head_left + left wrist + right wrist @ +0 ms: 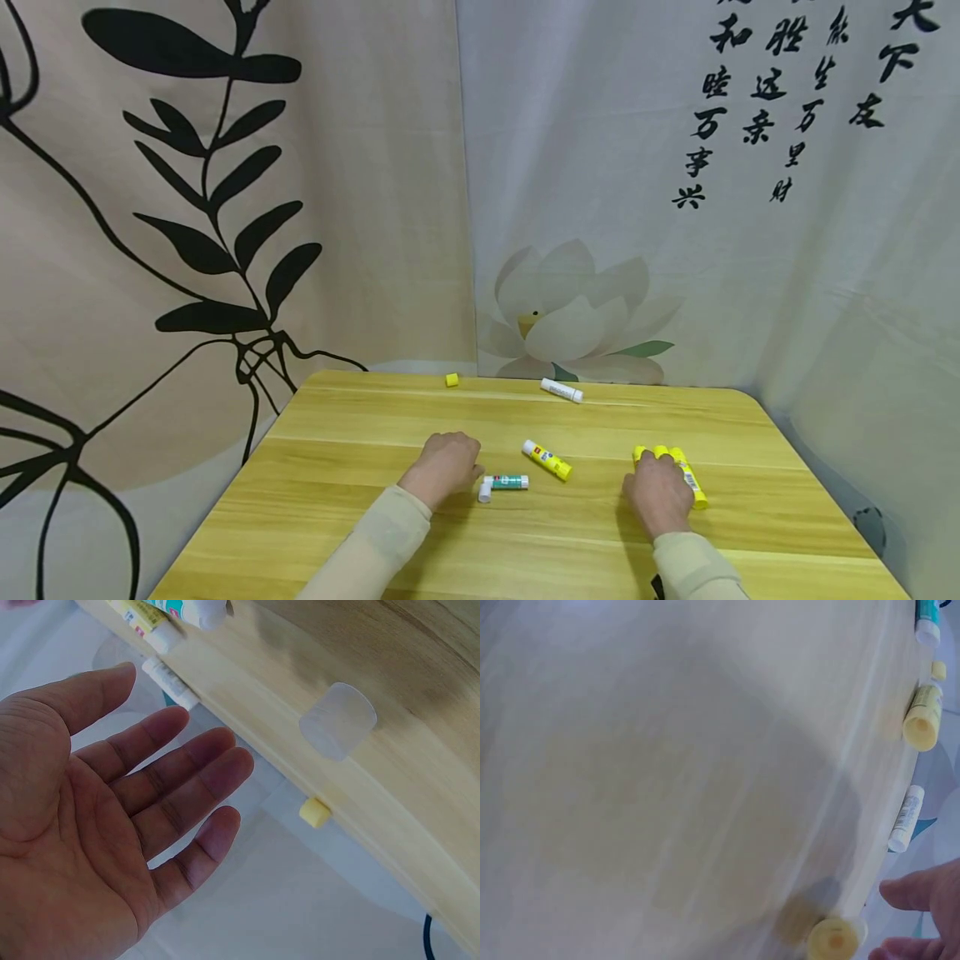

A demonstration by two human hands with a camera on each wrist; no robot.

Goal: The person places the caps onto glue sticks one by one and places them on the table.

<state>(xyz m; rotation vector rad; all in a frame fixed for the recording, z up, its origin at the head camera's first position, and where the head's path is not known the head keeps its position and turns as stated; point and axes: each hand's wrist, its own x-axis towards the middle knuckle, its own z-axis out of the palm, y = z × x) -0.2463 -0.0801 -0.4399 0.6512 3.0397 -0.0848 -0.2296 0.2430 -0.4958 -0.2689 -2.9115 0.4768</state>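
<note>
My left hand [444, 467] is over the table left of centre; its fingers are loosely bent and apart in the left wrist view, the palm bare. Just right of it lies a teal glue stick [512, 482], with a white cap [485, 490] at its left end. A translucent cap [339, 721] stands near the left hand's fingers in the left wrist view. My right hand [660, 493] is over several yellow glue sticks [692, 479] lying side by side, partly covering them. In the right wrist view its thumb [907, 891] is apart from the fingers, beside one stick's round end [834, 941].
Between the hands lies another yellow glue stick [547, 460] with a white cap. Near the far edge are a white glue stick [562, 390] and a small yellow cap [452, 380]. Printed curtains [600, 208] hang directly behind the wooden table [570, 550].
</note>
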